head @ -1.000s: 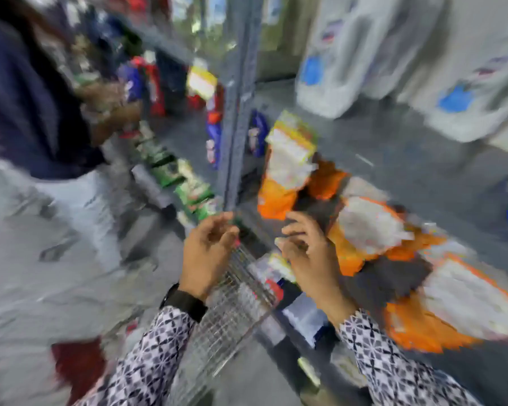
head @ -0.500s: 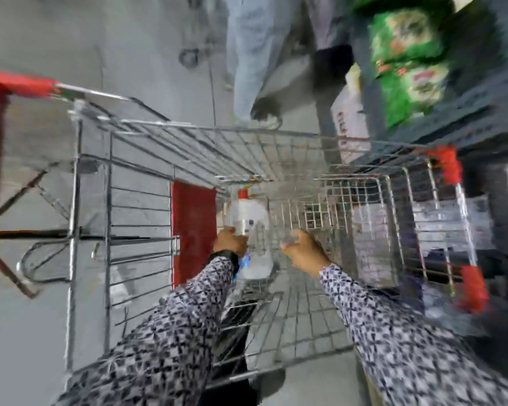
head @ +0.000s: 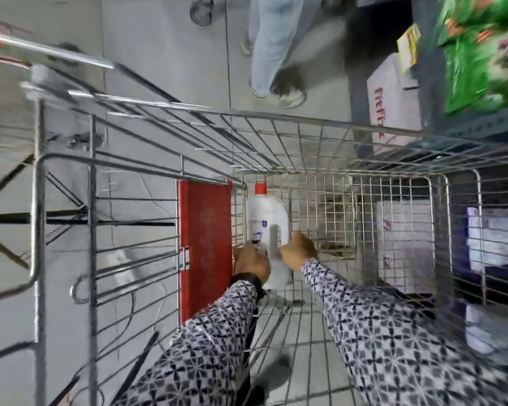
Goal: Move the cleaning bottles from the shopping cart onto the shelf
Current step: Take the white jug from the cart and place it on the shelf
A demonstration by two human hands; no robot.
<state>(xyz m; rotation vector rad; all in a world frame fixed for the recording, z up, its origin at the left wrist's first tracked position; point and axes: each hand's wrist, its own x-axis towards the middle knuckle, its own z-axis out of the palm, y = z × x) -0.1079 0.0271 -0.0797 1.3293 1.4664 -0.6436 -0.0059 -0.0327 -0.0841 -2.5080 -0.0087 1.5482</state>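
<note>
A white cleaning bottle (head: 266,221) with a red cap and a built-in handle lies on the wire floor of the shopping cart (head: 305,124), cap pointing away from me. My left hand (head: 251,263) grips the bottle's lower left side. My right hand (head: 298,252) closes on its right side at the handle. Both arms reach down into the basket. The bottle's bottom end is partly hidden behind my hands. The shelf (head: 481,127) runs along the right edge of the view.
A red plastic flap (head: 206,244) forms the cart's child seat, left of the bottle. A person in jeans (head: 273,45) stands beyond the cart. White cartons (head: 393,98) and green packets (head: 481,54) sit by the shelf on the right.
My view swung from the shelf down into the cart. Both hands went into the basket and closed on the white bottle; the right hand was apart from it half a second ago.
</note>
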